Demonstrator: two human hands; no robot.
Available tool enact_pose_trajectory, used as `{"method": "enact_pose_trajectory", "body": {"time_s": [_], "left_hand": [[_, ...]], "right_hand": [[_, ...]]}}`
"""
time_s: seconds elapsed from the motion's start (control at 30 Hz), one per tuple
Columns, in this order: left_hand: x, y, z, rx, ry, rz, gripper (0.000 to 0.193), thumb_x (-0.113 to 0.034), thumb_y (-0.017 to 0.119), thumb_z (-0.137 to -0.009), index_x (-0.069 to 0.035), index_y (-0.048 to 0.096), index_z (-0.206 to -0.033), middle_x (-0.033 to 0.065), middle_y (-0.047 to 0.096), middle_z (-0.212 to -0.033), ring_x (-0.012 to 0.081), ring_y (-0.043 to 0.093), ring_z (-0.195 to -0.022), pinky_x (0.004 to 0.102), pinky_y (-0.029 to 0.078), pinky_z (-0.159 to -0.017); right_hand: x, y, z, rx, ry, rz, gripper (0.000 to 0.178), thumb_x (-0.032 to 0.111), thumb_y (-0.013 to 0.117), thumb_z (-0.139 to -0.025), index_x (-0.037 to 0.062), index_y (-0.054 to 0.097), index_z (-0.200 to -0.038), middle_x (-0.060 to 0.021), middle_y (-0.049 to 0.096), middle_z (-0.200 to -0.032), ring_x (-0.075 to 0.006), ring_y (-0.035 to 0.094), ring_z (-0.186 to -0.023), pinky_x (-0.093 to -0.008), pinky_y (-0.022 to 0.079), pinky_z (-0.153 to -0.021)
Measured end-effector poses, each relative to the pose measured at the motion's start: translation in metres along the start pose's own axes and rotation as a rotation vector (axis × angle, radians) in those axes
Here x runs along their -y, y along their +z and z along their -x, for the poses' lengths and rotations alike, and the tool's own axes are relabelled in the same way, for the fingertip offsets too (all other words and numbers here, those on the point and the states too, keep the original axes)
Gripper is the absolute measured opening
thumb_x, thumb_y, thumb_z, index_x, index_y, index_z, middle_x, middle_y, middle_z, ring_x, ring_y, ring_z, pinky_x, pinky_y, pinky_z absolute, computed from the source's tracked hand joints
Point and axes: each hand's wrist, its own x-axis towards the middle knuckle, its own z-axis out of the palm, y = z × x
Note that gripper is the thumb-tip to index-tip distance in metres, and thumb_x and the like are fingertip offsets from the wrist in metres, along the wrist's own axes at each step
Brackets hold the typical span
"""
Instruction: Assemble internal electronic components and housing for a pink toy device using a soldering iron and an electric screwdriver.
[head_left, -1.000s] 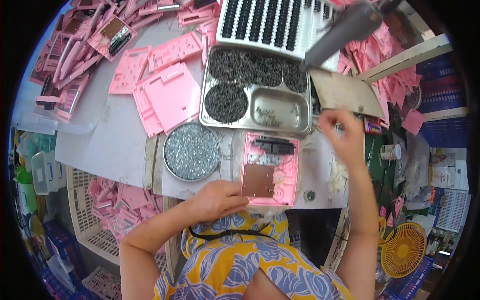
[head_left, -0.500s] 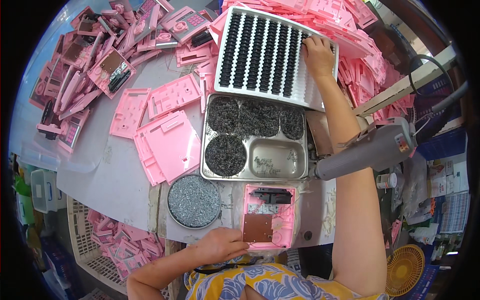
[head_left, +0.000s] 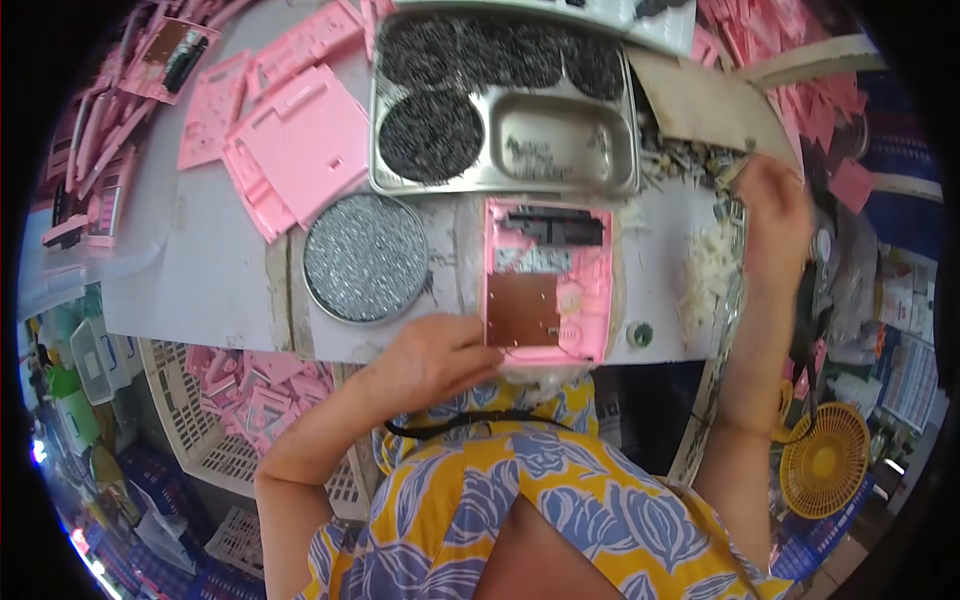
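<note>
My left hand (head_left: pixel 440 355) is closed at the lower left corner of a pink plastic case (head_left: pixel 588 325), fingertips at its edge. The case lies open side up. Inside are a brown board (head_left: pixel 522 310), a black mechanism (head_left: pixel 552 226) along the far end and a silvery plate (head_left: pixel 530 261). My right hand (head_left: pixel 775 205), blurred by motion, is at the right, by a heap of small metal pieces (head_left: pixel 690 160) beside a tan board (head_left: pixel 700 105). Whether those fingers hold anything does not show.
Beyond the case stands a steel compartment tray (head_left: pixel 505 184) with black springs. A round dish of tiny silvery parts (head_left: pixel 365 258) stands left of the case. White bits (head_left: pixel 710 275) lie to the right. Pink panels (head_left: pixel 305 135) cover the left; a crate (head_left: pixel 200 440) sits below.
My right hand has come back from the white tray of black parts to the right side of the table. The view has shifted nearer; the grey hanging tool no longer shows. My left hand stays at the case.
</note>
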Motion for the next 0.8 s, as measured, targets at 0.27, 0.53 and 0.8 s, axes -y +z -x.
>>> {"method": "enact_pose_trajectory", "body": {"time_s": [0.27, 0.53, 0.8], "left_hand": [[-0.007, -0.007, -0.001, 0.062, -0.079, 0.004, 0.022, -0.011, 0.08, -0.076, -0.008, 0.071, -0.097, 0.0073, 0.059, -0.082, 0.029, 0.062, -0.073, 0.0402, 0.049, -0.062], [-0.011, -0.003, -0.002, -0.009, -0.09, 0.021, 0.026, -0.006, 0.083, -0.072, -0.007, 0.073, -0.095, 0.0063, 0.056, -0.074, 0.0258, 0.059, -0.067, 0.0376, 0.046, -0.058], [-0.012, -0.008, -0.002, 0.07, -0.102, -0.008, 0.025, -0.009, 0.082, -0.075, -0.008, 0.073, -0.098, 0.0071, 0.059, -0.079, 0.0273, 0.061, -0.068, 0.0391, 0.047, -0.059]], "right_hand": [[0.007, 0.059, 0.16, 0.483, -0.305, 0.294, 0.016, 0.006, 0.077, -0.074, 0.008, 0.069, -0.087, -0.0029, 0.066, -0.087, -0.0264, 0.055, -0.087, -0.0375, 0.046, -0.075], [0.003, 0.069, 0.155, 0.466, -0.502, 0.308, 0.022, 0.012, 0.082, -0.07, 0.01, 0.068, -0.086, -0.0009, 0.066, -0.091, -0.0246, 0.057, -0.088, -0.0368, 0.045, -0.076], [0.0, 0.059, 0.131, 0.573, -0.429, 0.142, 0.019, 0.011, 0.08, -0.073, 0.0092, 0.071, -0.089, -0.0029, 0.068, -0.097, -0.0255, 0.059, -0.089, -0.0385, 0.047, -0.078]]}}
